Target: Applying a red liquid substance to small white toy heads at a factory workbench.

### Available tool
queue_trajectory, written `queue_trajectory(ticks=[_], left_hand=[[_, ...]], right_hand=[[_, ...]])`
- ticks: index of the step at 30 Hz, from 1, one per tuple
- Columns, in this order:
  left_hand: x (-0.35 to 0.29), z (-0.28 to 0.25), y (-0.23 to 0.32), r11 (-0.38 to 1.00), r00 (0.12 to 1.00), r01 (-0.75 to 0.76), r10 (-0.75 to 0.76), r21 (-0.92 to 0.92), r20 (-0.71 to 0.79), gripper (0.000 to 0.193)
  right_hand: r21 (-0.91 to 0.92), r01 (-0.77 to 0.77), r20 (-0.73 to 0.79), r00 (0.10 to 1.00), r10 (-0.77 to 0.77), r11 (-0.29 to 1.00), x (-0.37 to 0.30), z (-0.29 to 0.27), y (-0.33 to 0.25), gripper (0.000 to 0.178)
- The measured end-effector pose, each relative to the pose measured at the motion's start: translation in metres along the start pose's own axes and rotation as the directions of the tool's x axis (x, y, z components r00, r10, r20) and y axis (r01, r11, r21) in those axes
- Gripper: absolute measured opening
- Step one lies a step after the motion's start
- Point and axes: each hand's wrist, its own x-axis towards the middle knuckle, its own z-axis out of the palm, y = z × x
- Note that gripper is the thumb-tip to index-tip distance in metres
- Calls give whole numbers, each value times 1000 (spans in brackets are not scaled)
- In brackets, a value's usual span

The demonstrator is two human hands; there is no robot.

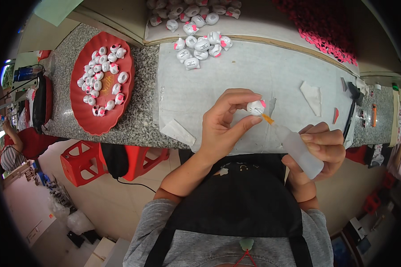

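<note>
My left hand (227,122) pinches a small white cat-head figurine (255,107) with a pink bow between thumb and fingertips, above the paper-covered worktop. My right hand (323,147) is wrapped round a translucent white squeeze bottle (302,153), tilted with its base toward me. The bottle's thin amber tip (268,119) meets the underside of the figurine or sits right against it; whether anything comes out is too small to tell. Farther back on the white paper (236,75) lies a loose group of the same white heads (201,45).
On the left, a red scalloped plate (78,89) holds many white heads. More heads (191,11) and a heap of pink pieces (327,42) fill the raised shelf behind. Paper scraps (312,98) lie on the worktop. A red stool (82,162) stands below the counter's left part.
</note>
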Motion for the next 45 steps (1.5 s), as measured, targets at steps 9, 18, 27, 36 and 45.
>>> queue_trajectory(ticks=[9,18,27,36,45], left_hand=[[2,-2,2,995,1000,-12,11,103,11,30],[11,-21,18,1000,972,-2,-5,-28,-236,34],[10,-28,32,997,957,-75,81,33,-279,32],[9,-24,35,999,966,8,-19,-44,-257,33],[15,-19,30,996,976,61,-72,-60,-203,33]], right_hand=[[-48,-27,31,999,28,998,1,-4,-2,41],[189,-304,-26,949,315,934,28,-22,29,32],[-705,4,250,937,244,709,135,-12,147,28],[-766,217,271,963,-2,605,172,-3,199,27],[-779,305,327,943,-60,547,172,-15,170,24]])
